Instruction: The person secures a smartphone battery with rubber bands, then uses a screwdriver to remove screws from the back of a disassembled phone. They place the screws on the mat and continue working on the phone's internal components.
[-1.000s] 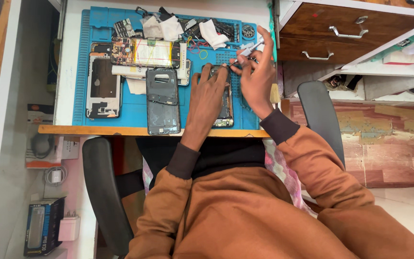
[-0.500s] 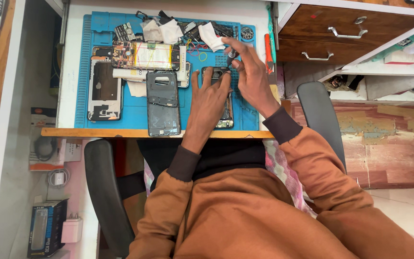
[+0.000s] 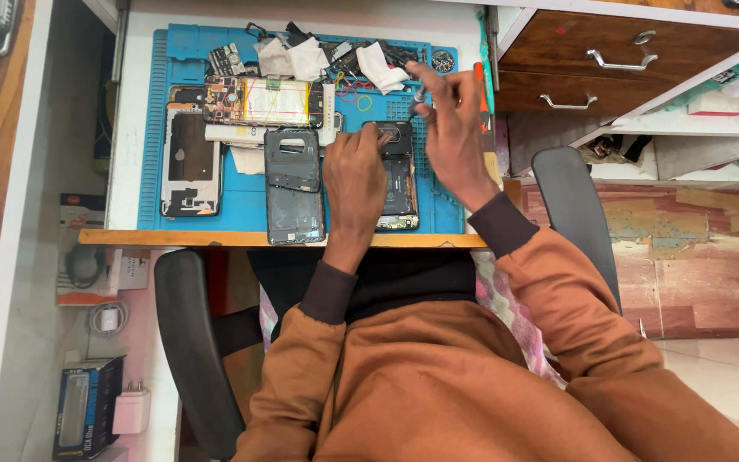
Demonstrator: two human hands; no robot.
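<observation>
A blue work mat (image 3: 241, 205) covers the white desk. My left hand (image 3: 354, 175) presses flat on an opened black phone (image 3: 399, 184) lying near the mat's front edge. My right hand (image 3: 448, 128) hovers over the phone's top end, its fingers pinched on a small silver tool (image 3: 417, 96) held upright. Just left of my left hand lies a dark phone back cover (image 3: 293, 184).
Further left are a white phone frame (image 3: 189, 162) and a phone body with an exposed battery (image 3: 267, 101). White cloths (image 3: 380, 68), cables and small parts crowd the mat's far edge. Wooden drawers (image 3: 592, 60) stand at right. Chair armrests (image 3: 194, 342) flank me.
My right hand has moved from beside the phone up and over its top end, with the tool now upright. My left hand stays on the phone.
</observation>
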